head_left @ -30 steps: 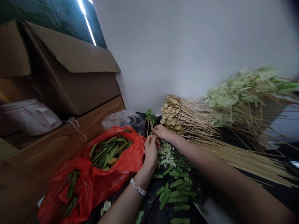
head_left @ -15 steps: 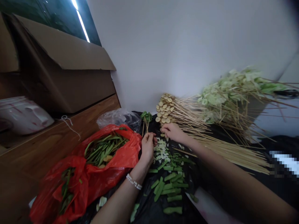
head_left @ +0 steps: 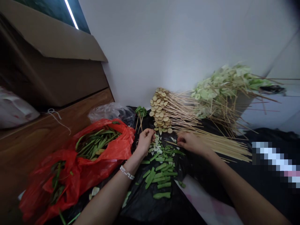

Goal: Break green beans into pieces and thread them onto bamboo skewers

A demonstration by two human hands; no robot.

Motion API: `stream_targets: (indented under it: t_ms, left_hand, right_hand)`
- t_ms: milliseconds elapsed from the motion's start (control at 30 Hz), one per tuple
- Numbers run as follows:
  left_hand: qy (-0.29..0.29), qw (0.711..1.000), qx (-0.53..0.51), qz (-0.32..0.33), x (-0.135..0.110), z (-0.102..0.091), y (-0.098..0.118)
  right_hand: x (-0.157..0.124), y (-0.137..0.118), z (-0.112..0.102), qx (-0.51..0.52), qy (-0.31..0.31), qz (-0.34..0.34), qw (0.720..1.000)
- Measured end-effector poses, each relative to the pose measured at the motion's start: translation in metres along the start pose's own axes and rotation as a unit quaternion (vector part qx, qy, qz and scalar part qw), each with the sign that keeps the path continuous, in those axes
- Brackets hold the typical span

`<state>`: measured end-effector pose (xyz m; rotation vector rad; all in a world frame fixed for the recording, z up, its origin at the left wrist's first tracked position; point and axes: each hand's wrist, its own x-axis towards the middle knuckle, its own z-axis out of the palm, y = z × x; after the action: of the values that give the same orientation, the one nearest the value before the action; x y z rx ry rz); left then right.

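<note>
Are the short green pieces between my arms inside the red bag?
No, the green pieces lie on black plastic, right of the red bag.

The scene is dimly lit, with a cool, greyish tone. A narrow strip of light [head_left: 71,14] is seen at the upper left, overexposed to white. The wall [head_left: 168,56] is softly brightened in its middle, while the box [head_left: 77,78] is kept in shadow. Fine detail is lost around the left hand [head_left: 145,141] and the right hand [head_left: 191,143]. The cabbage [head_left: 217,82] is slightly blurred. The edges are stretched, the upper right corner is darkened, and coarse square blocks [head_left: 276,161] are shown at the right.
</note>
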<state>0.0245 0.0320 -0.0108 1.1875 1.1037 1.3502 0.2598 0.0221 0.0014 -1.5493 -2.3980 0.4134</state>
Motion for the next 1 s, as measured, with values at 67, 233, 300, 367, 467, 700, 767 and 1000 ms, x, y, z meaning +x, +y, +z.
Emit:
stream_targets:
  t_ms: [67, 233, 300, 367, 467, 700, 767, 1000]
  left_hand:
    - [-0.029, 0.999, 0.025, -0.014, 0.0, 0.0, -0.003]
    - [-0.158, 0.978, 0.129, -0.041, 0.002, -0.003, -0.006]
    - [-0.207, 0.961, 0.18, -0.042, 0.001, -0.006, -0.002]
    - [-0.244, 0.944, 0.219, -0.032, -0.002, -0.01, 0.005]
    - [-0.292, 0.909, 0.297, 0.011, -0.007, -0.016, 0.018]
    - [-0.361, 0.803, 0.475, -0.001, -0.015, -0.024, 0.031]
    - [-0.352, 0.781, 0.516, -0.006, -0.015, -0.026, 0.032]
    - [-0.373, 0.797, 0.474, -0.022, -0.01, -0.032, 0.031]
  right_hand:
    - [-0.002, -0.001, 0.008, -0.042, -0.008, 0.004, 0.999]
    - [-0.006, -0.009, 0.016, -0.166, 0.004, -0.002, 0.986]
    - [-0.008, -0.013, 0.014, -0.203, 0.016, -0.002, 0.979]
    - [-0.01, -0.019, 0.012, -0.225, 0.04, 0.005, 0.973]
    - [-0.012, -0.028, 0.009, -0.247, 0.078, 0.016, 0.966]
    - [-0.015, -0.043, 0.009, -0.243, 0.055, -0.01, 0.969]
    - [-0.015, -0.044, 0.009, -0.243, 0.042, -0.005, 0.969]
    - [-0.014, -0.04, 0.013, -0.248, 0.022, 0.032, 0.968]
